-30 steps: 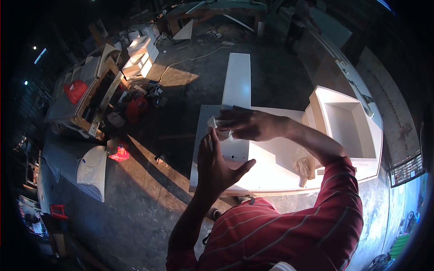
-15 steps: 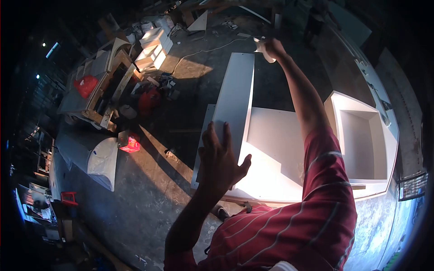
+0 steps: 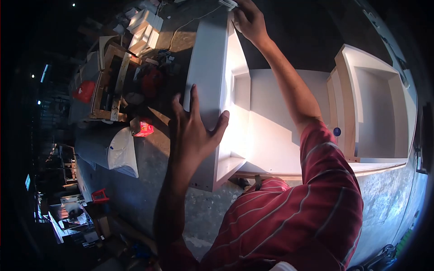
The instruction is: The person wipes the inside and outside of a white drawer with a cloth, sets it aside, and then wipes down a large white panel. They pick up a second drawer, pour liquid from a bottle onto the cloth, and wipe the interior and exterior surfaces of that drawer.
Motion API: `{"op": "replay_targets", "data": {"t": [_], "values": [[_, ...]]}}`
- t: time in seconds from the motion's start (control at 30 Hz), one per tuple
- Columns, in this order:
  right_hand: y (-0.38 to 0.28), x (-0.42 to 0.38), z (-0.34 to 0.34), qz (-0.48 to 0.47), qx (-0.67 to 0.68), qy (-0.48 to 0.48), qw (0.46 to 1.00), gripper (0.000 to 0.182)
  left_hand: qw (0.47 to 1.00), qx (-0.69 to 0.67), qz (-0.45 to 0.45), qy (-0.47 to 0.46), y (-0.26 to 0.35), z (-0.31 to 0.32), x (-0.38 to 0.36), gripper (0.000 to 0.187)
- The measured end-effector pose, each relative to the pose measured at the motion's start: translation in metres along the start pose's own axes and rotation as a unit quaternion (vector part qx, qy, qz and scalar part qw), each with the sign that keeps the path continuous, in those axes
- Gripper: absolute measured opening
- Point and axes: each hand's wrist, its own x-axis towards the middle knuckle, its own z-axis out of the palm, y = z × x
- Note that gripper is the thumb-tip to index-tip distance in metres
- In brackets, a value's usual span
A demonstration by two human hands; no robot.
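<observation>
A long white cabinet box (image 3: 205,67) stands on its side on a larger flat white board (image 3: 275,126). My left hand (image 3: 194,128) lies against the box's outer side with fingers spread, the thumb reaching the near edge of its open front. At the far end of the box, my right hand (image 3: 252,22) is closed on a crumpled white rag (image 3: 229,4), partly cut off by the top of the view. The rag is beside the far corner of the box.
On the right, another white open box (image 3: 377,108) rests on the board, with a round blue item (image 3: 337,131) beside it. To the left are a wooden frame (image 3: 110,86), red bag (image 3: 84,91), red carton (image 3: 143,128), large white roll (image 3: 120,147) and red stool (image 3: 100,195).
My view has shifted. The box's open inside now shows where mostly its outer side did before. My right hand has come in to its far corner with the rag; my left stays on the side.
</observation>
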Motion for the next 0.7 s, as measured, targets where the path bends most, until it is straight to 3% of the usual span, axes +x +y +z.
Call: {"op": "replay_targets", "data": {"t": [0.07, 0.1, 0.13, 0.2, 0.27, 0.33, 0.37, 0.5, 0.53, 0.6, 0.7], "values": [[-0.028, -0.032, 0.012, -0.114, 0.136, 0.125, 0.976, 0.023, 1.0, 0.004, -0.015, -0.015, -0.006, 0.008, 0.005, 0.086], [-0.027, -0.048, 0.022, -0.055, 0.161, 0.176, 0.969, 0.019, 1.0, 0.011, -0.002, -0.01, -0.008, 0.011, 0.006, 0.087], [0.0, -0.058, 0.04, -0.086, 0.096, 0.258, 0.957, 0.029, 1.0, 0.016, -0.002, -0.022, -0.008, 0.009, 0.006, 0.087], [0.046, -0.087, 0.08, 0.05, 0.281, 0.35, 0.892, 0.028, 0.999, -0.022, 0.008, -0.031, -0.005, 0.001, 0.008, 0.088], [0.048, -0.119, 0.109, 0.1, 0.242, 0.314, 0.912, 0.03, 0.999, -0.012, 0.015, -0.038, -0.009, 0.001, 0.009, 0.088], [0.035, -0.143, 0.136, 0.109, 0.199, 0.204, 0.952, 0.032, 0.999, -0.035, 0.032, -0.021, -0.015, 0.002, 0.009, 0.08], [-0.004, -0.152, 0.14, 0.129, 0.065, 0.183, 0.972, 0.032, 0.998, -0.041, 0.025, -0.033, -0.013, -0.002, 0.01, 0.077], [-0.077, -0.193, 0.149, -0.109, 0.204, 0.097, 0.968, 0.034, 0.992, -0.122, 0.029, -0.031, -0.054, 0.0, 0.014, 0.077], [-0.078, -0.196, 0.154, -0.106, 0.212, 0.088, 0.967, 0.032, 0.992, -0.115, 0.03, -0.035, -0.062, -0.002, 0.014, 0.077], [-0.054, -0.179, 0.158, -0.139, 0.125, 0.011, 0.982, 0.031, 0.975, -0.21, -0.05, -0.054, -0.072, -0.007, 0.012, 0.077], [-0.021, -0.122, 0.175, -0.145, 0.1, 0.034, 0.984, 0.022, 0.964, -0.252, -0.062, -0.06, -0.073, -0.01, 0.013, 0.076]]}}
